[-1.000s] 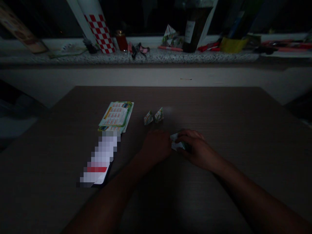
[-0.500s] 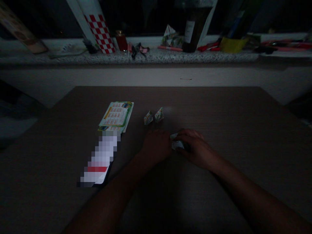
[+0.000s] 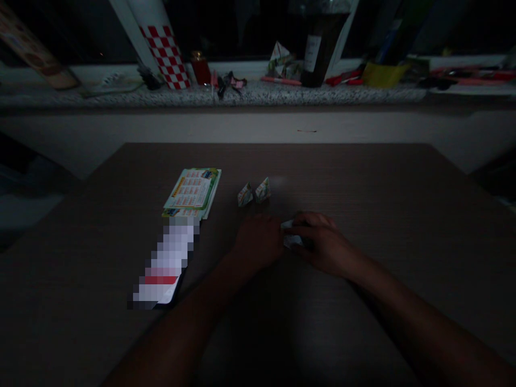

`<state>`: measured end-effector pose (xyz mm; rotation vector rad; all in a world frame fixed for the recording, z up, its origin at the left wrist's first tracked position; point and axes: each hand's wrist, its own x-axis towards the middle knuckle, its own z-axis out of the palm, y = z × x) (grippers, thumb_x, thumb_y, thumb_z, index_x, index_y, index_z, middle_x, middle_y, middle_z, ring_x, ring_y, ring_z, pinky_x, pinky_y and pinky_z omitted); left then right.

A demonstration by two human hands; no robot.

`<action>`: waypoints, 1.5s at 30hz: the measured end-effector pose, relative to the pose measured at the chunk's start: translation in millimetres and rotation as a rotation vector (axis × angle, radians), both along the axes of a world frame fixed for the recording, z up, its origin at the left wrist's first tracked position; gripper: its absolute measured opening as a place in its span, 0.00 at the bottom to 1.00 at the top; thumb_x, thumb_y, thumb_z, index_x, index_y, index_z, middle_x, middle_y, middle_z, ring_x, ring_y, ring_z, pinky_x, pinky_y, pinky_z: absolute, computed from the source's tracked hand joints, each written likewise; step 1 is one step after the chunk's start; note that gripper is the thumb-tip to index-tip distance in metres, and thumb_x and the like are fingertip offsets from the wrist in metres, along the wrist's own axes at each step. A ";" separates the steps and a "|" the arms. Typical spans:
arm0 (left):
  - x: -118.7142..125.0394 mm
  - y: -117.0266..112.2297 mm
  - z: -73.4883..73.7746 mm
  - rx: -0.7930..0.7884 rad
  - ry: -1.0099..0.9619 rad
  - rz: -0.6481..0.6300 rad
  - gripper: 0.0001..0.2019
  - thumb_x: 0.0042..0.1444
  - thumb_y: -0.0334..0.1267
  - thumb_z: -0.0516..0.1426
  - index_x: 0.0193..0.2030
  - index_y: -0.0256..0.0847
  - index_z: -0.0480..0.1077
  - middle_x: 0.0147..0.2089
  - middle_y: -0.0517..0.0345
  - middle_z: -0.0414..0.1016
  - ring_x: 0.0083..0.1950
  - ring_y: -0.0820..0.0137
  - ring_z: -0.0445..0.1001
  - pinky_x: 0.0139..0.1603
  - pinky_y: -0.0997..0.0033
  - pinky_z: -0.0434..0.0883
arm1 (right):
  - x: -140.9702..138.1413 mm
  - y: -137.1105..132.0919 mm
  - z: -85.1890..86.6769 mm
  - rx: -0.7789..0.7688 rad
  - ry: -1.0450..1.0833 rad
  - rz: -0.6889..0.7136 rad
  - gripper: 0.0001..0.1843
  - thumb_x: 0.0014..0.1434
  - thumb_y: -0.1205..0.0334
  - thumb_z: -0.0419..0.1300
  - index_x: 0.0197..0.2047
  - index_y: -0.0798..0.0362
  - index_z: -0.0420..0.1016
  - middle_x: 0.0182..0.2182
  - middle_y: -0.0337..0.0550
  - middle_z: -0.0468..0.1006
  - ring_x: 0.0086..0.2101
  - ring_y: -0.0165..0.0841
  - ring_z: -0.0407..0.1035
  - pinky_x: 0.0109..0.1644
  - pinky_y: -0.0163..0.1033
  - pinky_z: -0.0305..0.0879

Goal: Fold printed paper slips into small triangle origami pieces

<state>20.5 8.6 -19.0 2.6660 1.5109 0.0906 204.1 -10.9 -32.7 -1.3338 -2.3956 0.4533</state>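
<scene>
Hardly any change: right hand (image 3: 324, 244) grips paper (image 3: 292, 240); left hand (image 3: 260, 242) alongside, its hold hidden from me; work seems little advanced.

Two bare hands (image 3: 260, 242), two bare forearms (image 3: 403, 306)

From my end, most of the paper (image 3: 293, 240) is covered by the left hand (image 3: 260, 242) and right hand (image 3: 321, 244); can't make out its folds. Left fingertips hidden from me. Phone (image 3: 166, 266) screen pixelated, unreadable. Small print on the cards (image 3: 190, 191) too tiny. Frame edges crop both forearms and the checkered tube's (image 3: 165, 56) top.
</scene>
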 end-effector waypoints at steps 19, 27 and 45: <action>1.1 -8.5 8.1 -0.049 -0.022 0.120 0.19 0.51 0.52 0.56 0.38 0.37 0.73 0.41 0.46 0.76 0.48 0.53 0.72 0.48 0.51 0.67 | -1.3 -0.1 1.2 -0.011 0.000 -0.006 0.21 0.55 0.64 0.62 0.52 0.39 0.74 0.47 0.45 0.72 0.49 0.43 0.65 0.52 0.50 0.58; -4.5 -0.1 12.5 -0.148 -0.015 0.152 0.13 0.51 0.47 0.56 0.32 0.39 0.74 0.37 0.46 0.78 0.42 0.56 0.75 0.43 0.57 0.69 | 0.5 0.4 -1.5 -0.004 0.003 0.006 0.22 0.54 0.64 0.63 0.53 0.40 0.74 0.48 0.45 0.71 0.50 0.43 0.64 0.54 0.51 0.58; -27.9 -13.6 13.6 -0.008 -0.281 0.126 0.11 0.49 0.33 0.57 0.41 0.40 0.69 0.45 0.51 0.71 0.48 0.61 0.69 0.49 0.61 0.67 | 5.4 -2.8 5.2 -0.009 0.012 0.108 0.27 0.54 0.64 0.63 0.58 0.43 0.70 0.50 0.48 0.69 0.52 0.44 0.62 0.56 0.52 0.57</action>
